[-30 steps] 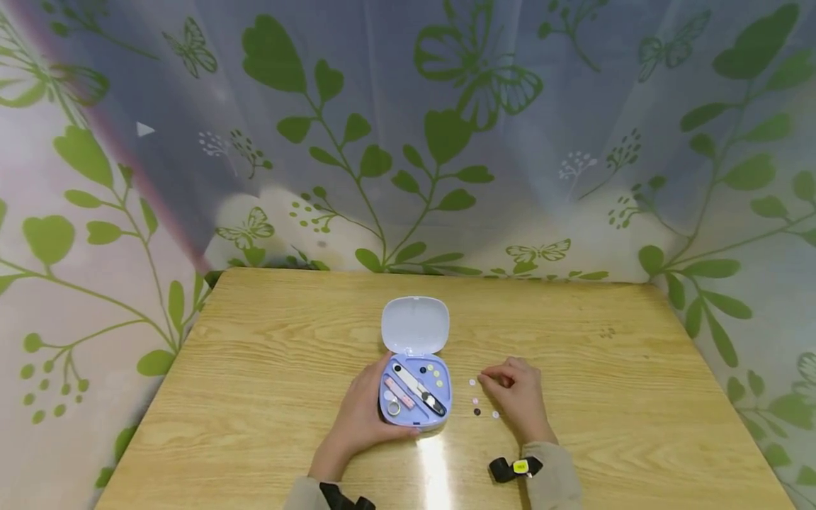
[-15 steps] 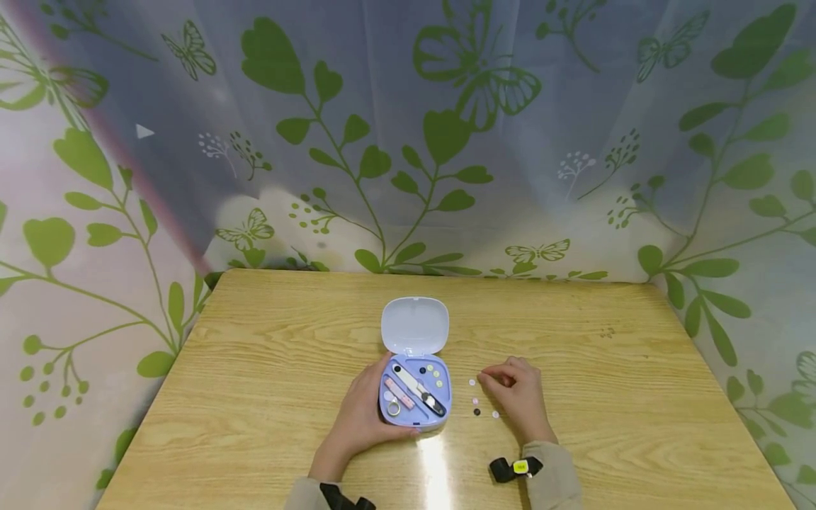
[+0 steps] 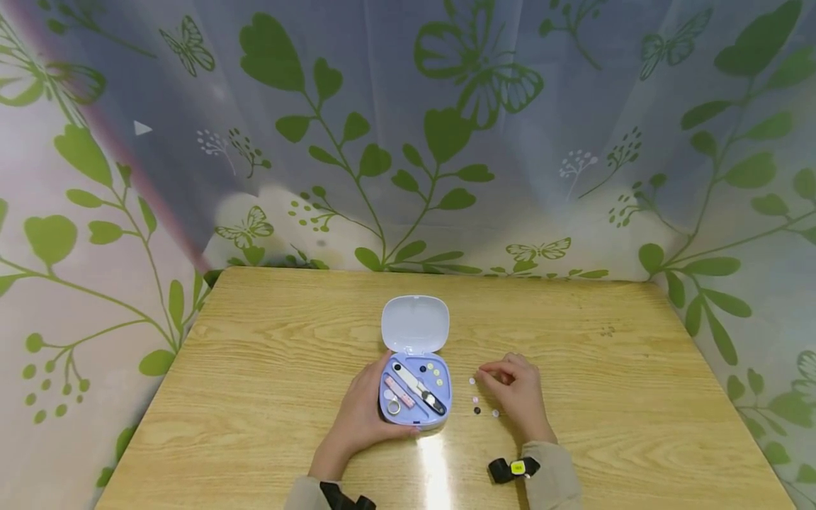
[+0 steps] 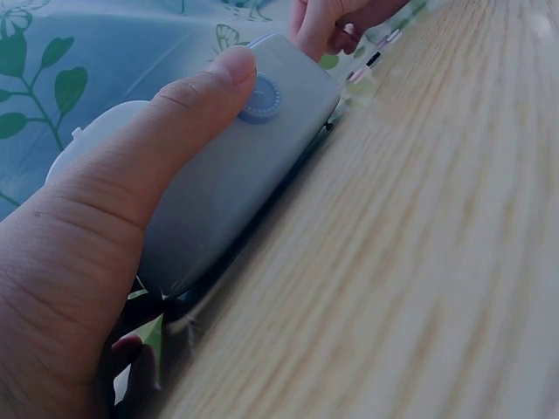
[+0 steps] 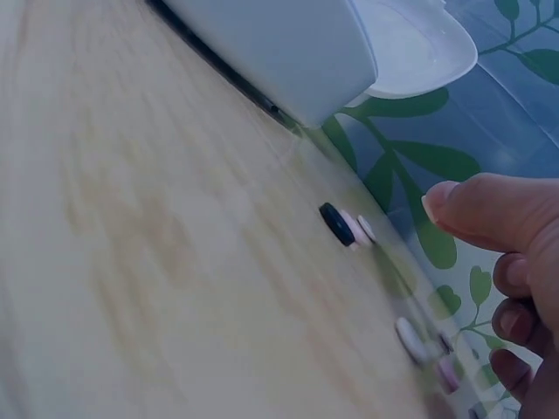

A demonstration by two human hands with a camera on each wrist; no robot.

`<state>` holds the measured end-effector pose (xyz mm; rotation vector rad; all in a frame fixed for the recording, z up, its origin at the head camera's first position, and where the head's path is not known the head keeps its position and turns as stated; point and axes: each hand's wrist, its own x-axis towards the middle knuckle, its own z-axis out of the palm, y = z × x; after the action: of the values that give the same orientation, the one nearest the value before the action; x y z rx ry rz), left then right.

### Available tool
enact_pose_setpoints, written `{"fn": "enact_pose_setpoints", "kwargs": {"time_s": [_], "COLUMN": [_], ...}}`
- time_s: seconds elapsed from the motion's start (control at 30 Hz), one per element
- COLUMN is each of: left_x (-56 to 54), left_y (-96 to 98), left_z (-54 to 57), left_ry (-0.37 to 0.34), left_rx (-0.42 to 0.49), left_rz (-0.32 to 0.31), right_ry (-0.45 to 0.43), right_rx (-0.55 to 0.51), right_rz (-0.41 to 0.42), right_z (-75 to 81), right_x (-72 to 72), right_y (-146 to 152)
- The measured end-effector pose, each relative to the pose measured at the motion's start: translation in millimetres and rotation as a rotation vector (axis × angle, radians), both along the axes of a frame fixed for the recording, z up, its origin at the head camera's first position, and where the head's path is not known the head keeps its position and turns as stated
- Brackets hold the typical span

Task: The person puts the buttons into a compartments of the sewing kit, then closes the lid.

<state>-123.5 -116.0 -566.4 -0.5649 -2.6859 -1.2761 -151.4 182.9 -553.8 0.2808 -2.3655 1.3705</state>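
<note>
A pale blue sewing box (image 3: 416,391) stands with its lid (image 3: 416,324) raised. My left hand (image 3: 363,407) grips its left side, thumb along the front near the round blue catch (image 4: 261,98). Inside lie thread snips (image 3: 417,387), a pink-and-white roll (image 3: 399,392), a metal ring (image 3: 394,407) and several small buttons (image 3: 435,372). To the box's right, my right hand (image 3: 515,386) hovers low, thumb and index tips together; whether something is between them is hidden. By it lie a black button (image 3: 477,411), a pink button (image 3: 474,400) and a white button (image 3: 495,413).
Everything rests on a wood-grain table (image 3: 287,333). A curtain (image 3: 357,212) with green leaves and butterflies hangs behind and at both sides. Under the right hand, the right wrist view shows another white button (image 5: 409,339) and a pinkish one (image 5: 449,372).
The right hand's fingertips have shifted very slightly. The left hand, the box and the loose buttons stay where they were.
</note>
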Motion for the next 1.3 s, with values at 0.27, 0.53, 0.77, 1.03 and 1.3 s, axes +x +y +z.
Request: {"fn": "enact_pose_setpoints", "kwargs": {"time_s": [0.27,0.53,0.77,1.03,1.3], "left_x": [-0.2,0.3,-0.3,-0.6,-1.5], "left_y": [-0.2,-0.3,0.2,-0.2,-0.3], "left_z": [0.4,0.8,2.2,2.5,0.2], "left_ry": [-0.002,-0.032,-0.02,-0.043,-0.018], "left_rx": [0.005,-0.003,0.0,-0.002,-0.011], "left_rz": [0.0,-0.002,-0.004,-0.006,-0.004], "right_ry": [0.067,0.117,0.19,0.236,0.207], "right_rx": [0.003,0.023,-0.009,0.015,0.016], "right_rz": [0.018,0.028,0.065,0.105,0.169], "right_z": [5.4,11.5,30.8,42.1,22.6], "right_x": [-1.1,0.9,7.1,10.4,2.4], "right_y": [-3,-5,-18,-32,-35]}}
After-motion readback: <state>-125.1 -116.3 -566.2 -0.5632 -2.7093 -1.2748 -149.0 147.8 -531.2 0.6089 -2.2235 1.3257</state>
